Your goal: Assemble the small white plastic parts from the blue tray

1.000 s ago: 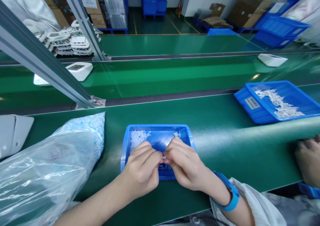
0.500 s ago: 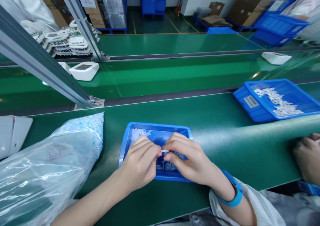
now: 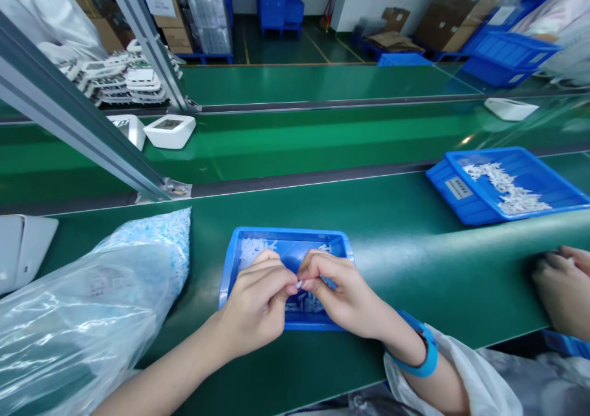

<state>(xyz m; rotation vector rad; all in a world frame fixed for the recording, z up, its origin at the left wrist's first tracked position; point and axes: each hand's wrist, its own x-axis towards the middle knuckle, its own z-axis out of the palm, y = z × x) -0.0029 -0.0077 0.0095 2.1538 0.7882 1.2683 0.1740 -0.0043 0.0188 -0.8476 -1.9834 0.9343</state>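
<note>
Over the small blue bin (image 3: 230, 268), my left hand (image 3: 260, 299) pinches a small white plastic piece (image 3: 299, 284) between thumb and fingertips. My right hand (image 3: 338, 293) grips the same piece from the other side, its fingertips almost meeting those of the left. The piece is mostly covered by the fingers, so its exact kind cannot be made out. Inside the bin, white bits (image 3: 253, 248) lie in the far left corner, and more small pale parts (image 3: 306, 303) lie below my hands. A blue band circles my right wrist.
A clear plastic bag (image 3: 92, 317) of pale blue-white pieces lies at left. Another blue bin (image 3: 454, 188) with white parts stands at right, near a co-worker's hand (image 3: 565, 287). White housings (image 3: 170, 132) sit on the green conveyor (image 3: 299, 136), behind a metal post (image 3: 87, 105).
My right hand has closed in on the white piece, and the fingertips of both hands have come together. On the conveyor, the white housings at left have shifted to the right.
</note>
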